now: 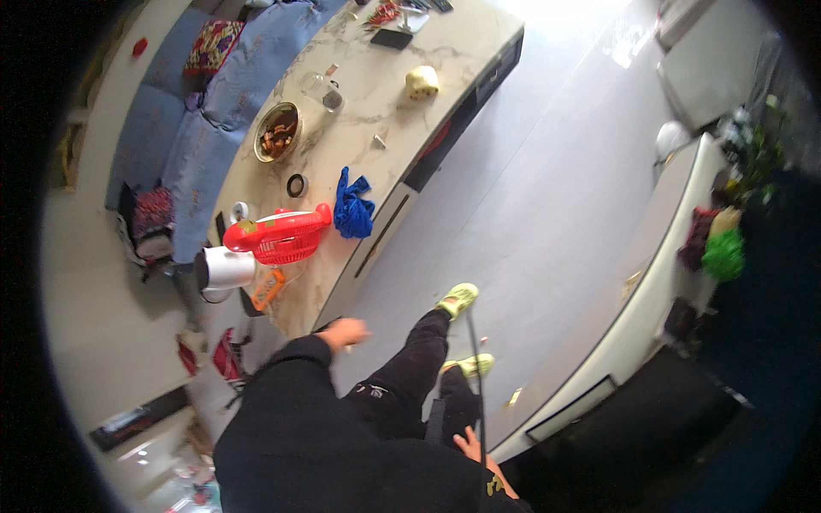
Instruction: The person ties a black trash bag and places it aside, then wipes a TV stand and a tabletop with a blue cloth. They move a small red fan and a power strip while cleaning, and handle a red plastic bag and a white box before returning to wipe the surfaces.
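My left hand (346,333), blurred with curled fingers, is beside the near end of a marble-patterned table (359,138); whether it holds anything is unclear. Low beside my right leg, my right hand (470,444) has its fingers apart and nothing visible in it. A thin black cable (480,397) passes in front of my leg next to that hand. On the table's near end are a red plastic fan (285,237), an orange box (268,290), a white kettle-like container (228,268) and a crumpled blue bag or cloth (353,206).
Farther along the table are a black roll of tape (297,186), a bowl of dark food (278,133), a glass jug (322,91) and a pale yellow roll (422,82). A blue sofa (211,138) lies left. Grey floor (513,192) separates the table from a long white cabinet (616,327).
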`<state>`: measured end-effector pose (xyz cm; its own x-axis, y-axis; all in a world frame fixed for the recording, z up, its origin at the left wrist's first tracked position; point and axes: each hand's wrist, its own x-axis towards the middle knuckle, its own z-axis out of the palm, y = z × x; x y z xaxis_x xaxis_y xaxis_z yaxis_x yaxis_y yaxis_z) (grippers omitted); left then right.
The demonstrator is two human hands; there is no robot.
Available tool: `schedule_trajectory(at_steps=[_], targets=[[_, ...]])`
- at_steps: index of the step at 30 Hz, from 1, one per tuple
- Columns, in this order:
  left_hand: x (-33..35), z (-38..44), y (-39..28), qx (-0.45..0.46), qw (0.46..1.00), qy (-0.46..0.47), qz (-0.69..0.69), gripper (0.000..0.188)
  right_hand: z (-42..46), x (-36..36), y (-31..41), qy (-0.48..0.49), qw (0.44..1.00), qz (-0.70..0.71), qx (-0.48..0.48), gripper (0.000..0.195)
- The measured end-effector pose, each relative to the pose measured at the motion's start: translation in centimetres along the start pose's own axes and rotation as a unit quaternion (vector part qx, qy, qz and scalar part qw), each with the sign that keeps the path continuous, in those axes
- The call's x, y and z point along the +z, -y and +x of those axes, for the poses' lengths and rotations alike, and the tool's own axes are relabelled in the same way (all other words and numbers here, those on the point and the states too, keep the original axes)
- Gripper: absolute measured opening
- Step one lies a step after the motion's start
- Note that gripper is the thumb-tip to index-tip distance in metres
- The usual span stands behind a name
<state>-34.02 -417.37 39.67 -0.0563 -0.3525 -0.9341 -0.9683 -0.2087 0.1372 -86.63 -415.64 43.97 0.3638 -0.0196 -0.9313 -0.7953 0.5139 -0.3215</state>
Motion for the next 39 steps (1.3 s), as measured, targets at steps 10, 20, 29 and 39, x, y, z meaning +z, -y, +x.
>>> schedule_trajectory(at_steps=[10, 20, 29, 39], targets=[[0.1, -10.4, 3.0, -0.181, 0.932, -0.039, -0.312, 0.022, -10.9, -18.2, 15.7, -0.195, 0.974, 0.094, -0.069, 0.029], [-16.1, -0.3, -9.3, -0.119, 0.632, -0.385, -0.662, 0.027, -13.1, -34.7, 20.9, -0.178, 0.961, -0.213, -0.019, 0.012], [-15.0, -3.0, -16.2, -0.423, 0.449, -0.182, -0.766, 0.046, -5.1, -60.6, 41.0, -0.051, 0.932, -0.351, -0.07, 0.012], [-23.6, -2.2, -10.1, -0.428, 0.514, -0.418, -0.615, 0.067, -0.2, -44.8, 74.6, -0.108, 0.963, -0.153, -0.194, 0.022]])
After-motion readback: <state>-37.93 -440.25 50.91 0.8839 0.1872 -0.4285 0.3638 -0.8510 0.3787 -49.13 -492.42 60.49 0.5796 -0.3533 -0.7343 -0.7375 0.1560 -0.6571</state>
